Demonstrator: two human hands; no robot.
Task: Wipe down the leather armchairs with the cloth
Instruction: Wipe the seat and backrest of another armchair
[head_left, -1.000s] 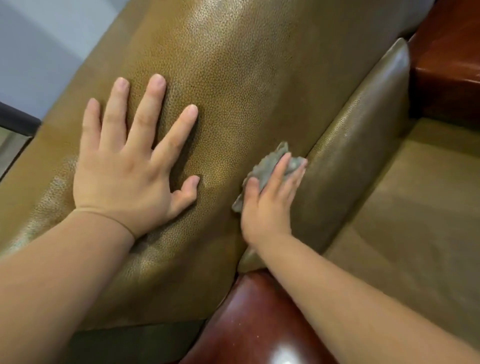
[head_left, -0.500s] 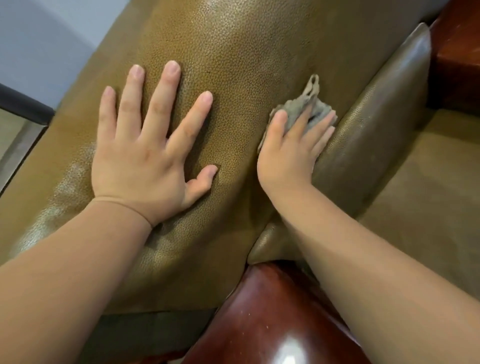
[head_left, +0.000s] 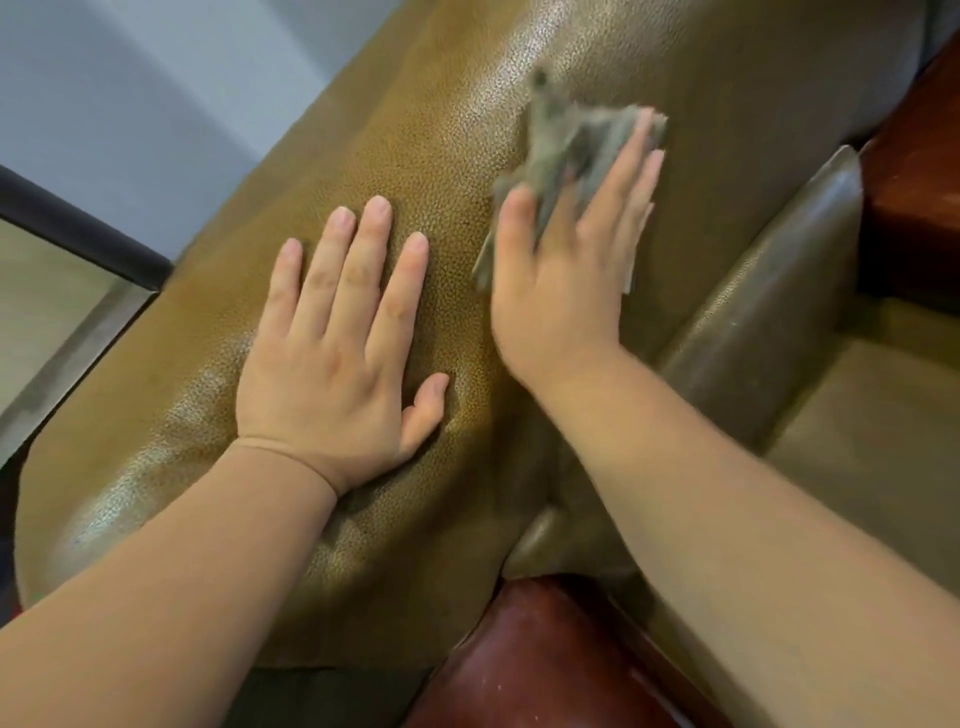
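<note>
So my right grip (head_left: 561, 291) is released, straight fingers pressing the grey cloth (head_left: 566, 140) flat onto the leather armchair (head_left: 415, 171) back, cloth bunching out past my fingertips, and my left grip (head_left: 332, 364) lies splayed, holding nothing, just beside it.

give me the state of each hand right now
left hand: open, flat on the armchair leather
right hand: open, straight fingers pressing the cloth against the leather

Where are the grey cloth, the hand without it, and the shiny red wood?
Crumpled grey cloth (head_left: 566, 140): head view, bunched middle beyond the fingers.
Left hand (head_left: 332, 358): head view, back of hand.
Glossy red-brown wood piece (head_left: 545, 665): head view, rounded top.
</note>
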